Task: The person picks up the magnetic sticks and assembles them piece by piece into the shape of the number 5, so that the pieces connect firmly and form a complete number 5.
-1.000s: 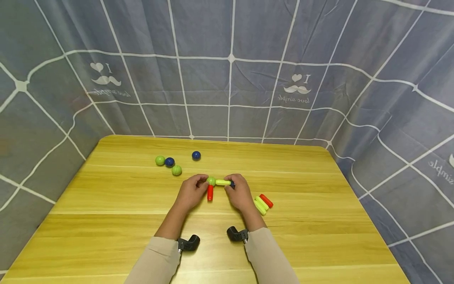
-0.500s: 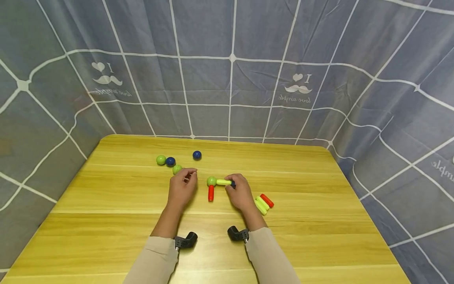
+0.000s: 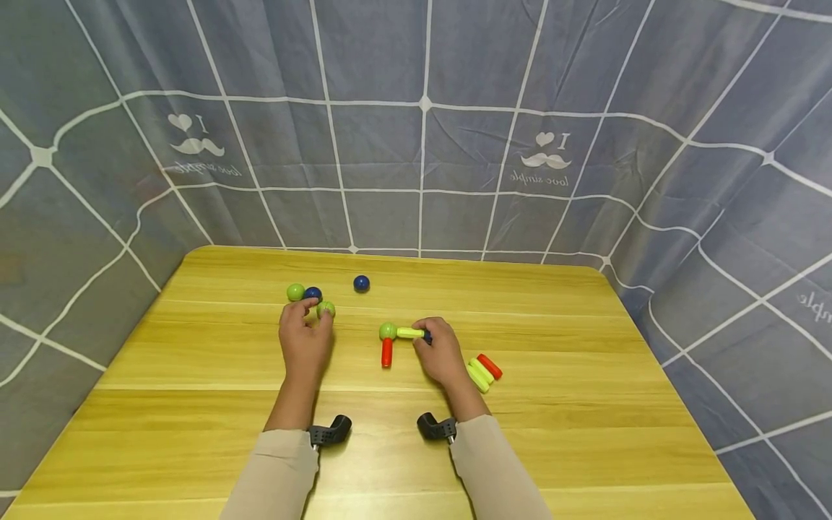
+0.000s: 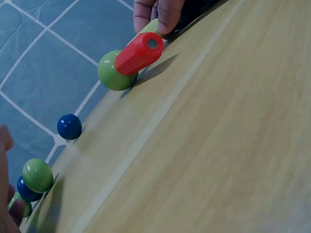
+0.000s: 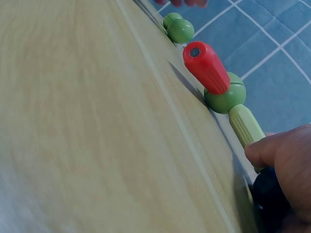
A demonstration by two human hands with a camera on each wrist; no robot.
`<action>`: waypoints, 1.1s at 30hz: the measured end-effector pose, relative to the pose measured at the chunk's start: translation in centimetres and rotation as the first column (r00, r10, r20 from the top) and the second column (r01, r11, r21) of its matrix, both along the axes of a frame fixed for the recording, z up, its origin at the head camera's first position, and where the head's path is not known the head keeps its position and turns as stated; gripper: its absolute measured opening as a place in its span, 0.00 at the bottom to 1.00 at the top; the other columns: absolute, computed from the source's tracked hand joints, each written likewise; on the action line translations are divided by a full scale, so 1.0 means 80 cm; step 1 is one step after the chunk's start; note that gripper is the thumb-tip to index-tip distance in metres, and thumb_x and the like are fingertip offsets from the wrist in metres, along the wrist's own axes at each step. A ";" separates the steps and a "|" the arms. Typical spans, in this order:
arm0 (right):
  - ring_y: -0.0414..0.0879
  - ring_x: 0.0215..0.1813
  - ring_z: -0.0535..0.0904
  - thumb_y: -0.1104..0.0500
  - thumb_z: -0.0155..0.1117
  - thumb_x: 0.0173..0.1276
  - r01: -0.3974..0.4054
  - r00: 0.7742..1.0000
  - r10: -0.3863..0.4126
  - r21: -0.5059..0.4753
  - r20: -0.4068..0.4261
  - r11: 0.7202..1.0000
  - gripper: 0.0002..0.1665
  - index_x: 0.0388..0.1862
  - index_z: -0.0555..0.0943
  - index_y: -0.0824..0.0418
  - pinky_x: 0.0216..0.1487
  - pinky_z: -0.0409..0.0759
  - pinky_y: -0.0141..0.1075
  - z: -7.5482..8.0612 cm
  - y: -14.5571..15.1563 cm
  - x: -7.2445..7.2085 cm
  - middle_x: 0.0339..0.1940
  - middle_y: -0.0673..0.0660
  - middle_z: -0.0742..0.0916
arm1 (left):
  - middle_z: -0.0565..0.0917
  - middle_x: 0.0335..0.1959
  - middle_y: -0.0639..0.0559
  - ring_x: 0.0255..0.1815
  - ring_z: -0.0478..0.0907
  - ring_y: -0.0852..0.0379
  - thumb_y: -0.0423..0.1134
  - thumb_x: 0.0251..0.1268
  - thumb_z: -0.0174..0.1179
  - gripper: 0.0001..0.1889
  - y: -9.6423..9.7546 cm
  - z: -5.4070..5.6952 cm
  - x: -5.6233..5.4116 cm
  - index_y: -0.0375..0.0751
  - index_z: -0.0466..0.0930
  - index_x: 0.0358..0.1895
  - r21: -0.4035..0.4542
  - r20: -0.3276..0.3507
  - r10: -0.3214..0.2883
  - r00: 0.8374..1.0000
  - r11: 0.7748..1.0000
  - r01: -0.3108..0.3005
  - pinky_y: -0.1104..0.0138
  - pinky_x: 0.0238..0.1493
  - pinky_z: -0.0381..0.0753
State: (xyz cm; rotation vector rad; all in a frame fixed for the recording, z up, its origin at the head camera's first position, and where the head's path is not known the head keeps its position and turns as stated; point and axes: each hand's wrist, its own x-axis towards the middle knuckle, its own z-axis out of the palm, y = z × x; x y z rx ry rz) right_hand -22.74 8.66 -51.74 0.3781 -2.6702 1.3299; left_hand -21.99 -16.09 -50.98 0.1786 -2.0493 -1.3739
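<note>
My right hand (image 3: 442, 354) pinches a yellow-green magnetic stick (image 3: 409, 333) close to its right end, where a dark blue ball (image 5: 269, 188) sits partly hidden under the fingers. The stick's other end joins a green ball (image 3: 387, 331), and from that ball a red magnetic stick (image 3: 386, 353) points toward the person. Over on the left, my left hand (image 3: 304, 347) reaches around a loose green ball (image 3: 326, 309), thumb and fingers spread at its sides. A blue ball (image 3: 313, 294) lies just beyond those fingertips, beside another green ball (image 3: 295, 292).
A single blue ball (image 3: 361, 284) lies near the back of the wooden table (image 3: 552, 448). Right of the right hand, two yellow-green sticks (image 3: 479, 375) and a red stick (image 3: 490, 367) lie side by side. A grey checked curtain (image 3: 390, 144) hangs around the table.
My left hand has left the joined green ball and moved left to the loose green ball. The right hand stays in place on the yellow-green stick.
</note>
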 end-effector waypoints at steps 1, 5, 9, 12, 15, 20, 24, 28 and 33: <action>0.56 0.62 0.73 0.65 0.62 0.69 -0.001 1.000 0.001 -0.001 -0.001 1.000 0.12 0.50 0.82 0.61 0.63 0.70 0.51 0.000 0.000 0.000 0.54 0.58 0.81 | 0.75 0.50 0.36 0.52 0.72 0.41 0.30 0.61 0.64 0.16 0.000 0.000 -0.001 0.27 0.80 0.51 -0.002 0.027 -0.017 1.000 1.000 0.017 0.55 0.48 0.73; 0.56 0.62 0.73 0.65 0.62 0.69 -0.002 1.000 0.002 0.003 -0.002 1.000 0.12 0.50 0.82 0.60 0.62 0.70 0.51 0.001 0.001 0.000 0.54 0.58 0.81 | 0.72 0.55 0.36 0.57 0.71 0.39 0.32 0.60 0.66 0.21 -0.002 -0.002 -0.003 0.28 0.78 0.56 -0.010 0.116 -0.080 0.990 0.997 0.082 0.50 0.58 0.73; 0.56 0.62 0.74 0.65 0.62 0.69 -0.001 1.000 0.001 0.004 -0.007 1.000 0.12 0.50 0.82 0.60 0.63 0.70 0.51 0.000 0.001 0.000 0.54 0.58 0.81 | 0.70 0.59 0.37 0.62 0.70 0.39 0.33 0.61 0.66 0.24 -0.005 -0.004 -0.007 0.29 0.76 0.60 -0.033 0.180 -0.116 0.977 0.992 0.124 0.50 0.62 0.71; 0.56 0.61 0.74 0.65 0.62 0.68 -0.002 1.000 0.002 0.005 -0.011 1.000 0.12 0.49 0.82 0.60 0.63 0.70 0.51 -0.001 0.001 -0.001 0.54 0.58 0.81 | 0.69 0.62 0.37 0.64 0.68 0.39 0.32 0.63 0.64 0.23 -0.008 -0.005 -0.009 0.30 0.74 0.61 -0.059 0.209 -0.131 0.969 0.987 0.147 0.52 0.64 0.71; 0.56 0.61 0.74 0.65 0.62 0.68 0.000 1.000 0.000 0.010 -0.009 1.000 0.12 0.49 0.82 0.60 0.63 0.70 0.51 -0.002 0.001 -0.001 0.54 0.58 0.81 | 0.69 0.64 0.37 0.67 0.67 0.39 0.31 0.64 0.63 0.23 -0.011 -0.005 -0.010 0.29 0.74 0.62 -0.074 0.231 -0.144 0.962 0.983 0.165 0.53 0.65 0.70; 0.56 0.61 0.74 0.65 0.62 0.69 0.004 1.000 -0.004 0.014 -0.003 1.000 0.11 0.50 0.82 0.60 0.63 0.70 0.51 -0.002 0.000 -0.002 0.54 0.58 0.81 | 0.71 0.63 0.37 0.66 0.68 0.40 0.30 0.67 0.60 0.20 -0.012 -0.003 -0.009 0.30 0.75 0.61 -0.080 0.280 -0.169 0.945 0.977 0.199 0.53 0.64 0.71; 0.56 0.61 0.74 0.65 0.62 0.69 0.004 1.000 -0.004 0.011 0.005 1.000 0.11 0.50 0.82 0.60 0.63 0.70 0.51 -0.002 -0.001 -0.001 0.54 0.58 0.81 | 0.73 0.59 0.37 0.60 0.72 0.41 0.32 0.69 0.59 0.18 -0.011 -0.003 -0.007 0.32 0.76 0.61 -0.101 0.331 -0.161 0.930 0.974 0.204 0.52 0.60 0.73; 0.56 0.62 0.74 0.65 0.62 0.69 0.005 1.000 -0.005 0.007 0.008 1.000 0.11 0.50 0.82 0.60 0.63 0.70 0.51 -0.001 0.000 -0.001 0.54 0.58 0.81 | 0.75 0.55 0.37 0.54 0.74 0.41 0.34 0.68 0.60 0.18 -0.008 -0.003 -0.005 0.33 0.78 0.59 -0.126 0.332 -0.148 0.932 0.972 0.200 0.51 0.56 0.73; 0.56 0.62 0.73 0.65 0.62 0.69 0.006 1.000 -0.006 0.010 0.010 1.000 0.11 0.50 0.82 0.60 0.64 0.69 0.51 -0.002 0.000 -0.002 0.54 0.57 0.81 | 0.76 0.51 0.38 0.50 0.75 0.43 0.35 0.66 0.63 0.18 -0.003 -0.007 -0.006 0.34 0.79 0.57 -0.108 0.301 -0.161 0.940 0.974 0.201 0.53 0.53 0.74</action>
